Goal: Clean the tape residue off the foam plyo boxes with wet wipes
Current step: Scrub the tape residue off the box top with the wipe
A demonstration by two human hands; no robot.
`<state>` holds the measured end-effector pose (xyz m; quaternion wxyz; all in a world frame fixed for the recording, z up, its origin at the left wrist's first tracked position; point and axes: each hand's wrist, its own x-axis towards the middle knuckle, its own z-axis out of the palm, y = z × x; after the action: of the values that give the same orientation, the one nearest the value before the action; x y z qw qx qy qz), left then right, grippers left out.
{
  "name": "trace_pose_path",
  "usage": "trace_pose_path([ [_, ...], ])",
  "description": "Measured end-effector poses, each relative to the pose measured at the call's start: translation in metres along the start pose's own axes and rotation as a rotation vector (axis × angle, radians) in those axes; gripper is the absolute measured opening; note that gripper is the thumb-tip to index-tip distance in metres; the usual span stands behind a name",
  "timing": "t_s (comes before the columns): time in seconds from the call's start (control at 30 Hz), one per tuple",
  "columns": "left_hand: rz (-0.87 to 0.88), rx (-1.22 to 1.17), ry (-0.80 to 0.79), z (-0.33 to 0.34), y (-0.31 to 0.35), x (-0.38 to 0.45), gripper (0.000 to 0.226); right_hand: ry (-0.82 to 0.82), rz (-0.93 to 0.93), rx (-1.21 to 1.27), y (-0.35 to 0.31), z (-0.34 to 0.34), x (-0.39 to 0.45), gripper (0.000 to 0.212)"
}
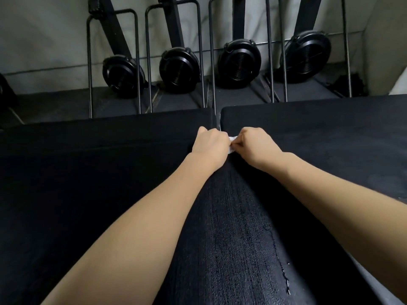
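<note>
White wipe: wet wipe (231,144) pinched between both hands, above the gap between the two foam plyo boxes (319,137).
Fingers: left hand (210,144) and right hand (256,146) curled, gripping it.
Advice: refold to a clean face, then rub firmly along the seam.

We see two black foam boxes (88,172) (319,139) side by side, a narrow gap (217,119) between them; upright rowing machines (180,69) block the far side.
</note>
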<state>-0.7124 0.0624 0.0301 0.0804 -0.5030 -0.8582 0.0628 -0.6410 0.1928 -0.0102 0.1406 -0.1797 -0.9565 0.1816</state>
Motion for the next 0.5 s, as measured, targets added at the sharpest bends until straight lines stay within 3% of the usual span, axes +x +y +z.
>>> trace_pose_path([
  [0.2,0.258,0.136,0.02,-0.013,0.041,-0.052,0.027,-0.07,-0.131,0.06,0.01,-0.038,-0.088,0.02],
  [0.3,0.217,0.133,-0.004,-0.011,0.055,-0.066,0.024,-0.033,-0.222,0.02,0.018,-0.037,-0.103,0.01],
  [0.43,0.161,0.03,0.095,-0.008,0.045,-0.037,0.063,0.061,-0.179,0.028,0.02,-0.025,-0.066,0.033],
  [0.5,0.141,0.06,0.084,-0.002,0.037,-0.013,0.065,0.069,-0.136,0.031,0.025,-0.019,-0.041,0.026],
])
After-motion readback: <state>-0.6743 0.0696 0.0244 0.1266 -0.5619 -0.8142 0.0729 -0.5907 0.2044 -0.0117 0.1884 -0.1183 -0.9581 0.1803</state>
